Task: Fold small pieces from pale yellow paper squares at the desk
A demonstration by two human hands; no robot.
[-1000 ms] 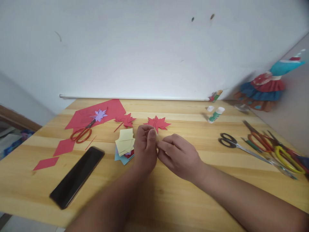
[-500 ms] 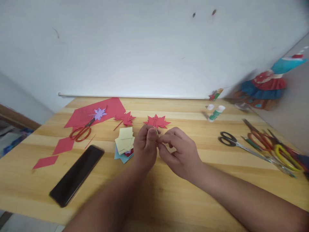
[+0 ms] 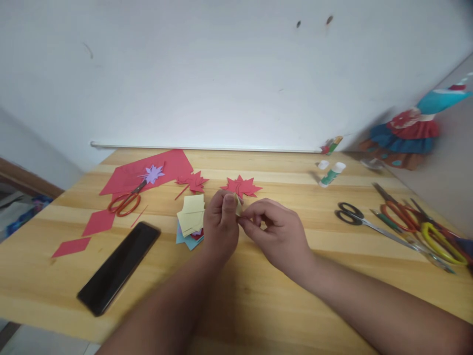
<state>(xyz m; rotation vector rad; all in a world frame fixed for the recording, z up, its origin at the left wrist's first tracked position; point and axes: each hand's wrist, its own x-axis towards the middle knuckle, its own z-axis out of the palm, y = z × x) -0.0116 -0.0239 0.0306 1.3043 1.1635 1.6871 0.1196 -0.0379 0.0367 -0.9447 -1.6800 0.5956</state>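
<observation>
A small piece of pale yellow paper (image 3: 238, 204) is held between my two hands, mostly covered by fingers. My left hand (image 3: 222, 224) is closed on it, thumb up along the near side. My right hand (image 3: 276, 227) pinches its right edge between thumb and forefinger. Just beyond the hands lies a red paper leaf (image 3: 242, 186), with a second red paper leaf (image 3: 195, 182) farther left. Beside my left hand sits a stack of yellow paper pieces (image 3: 192, 217) on top of blue paper (image 3: 189, 242).
At left lie red-handled scissors (image 3: 125, 203), a purple paper leaf (image 3: 152, 173), a red sheet (image 3: 173, 162), red diamond-shaped pieces (image 3: 97, 223) and a black phone (image 3: 120, 267). On the right are a glue stick (image 3: 332, 174), black-handled scissors (image 3: 351, 214) and several tools (image 3: 436, 241). A whiteboard (image 3: 207, 79) stands behind.
The yellow paper shows more between my hands. My right hand's fingers have shifted slightly left and now pinch its edge. Things on the table stay put.
</observation>
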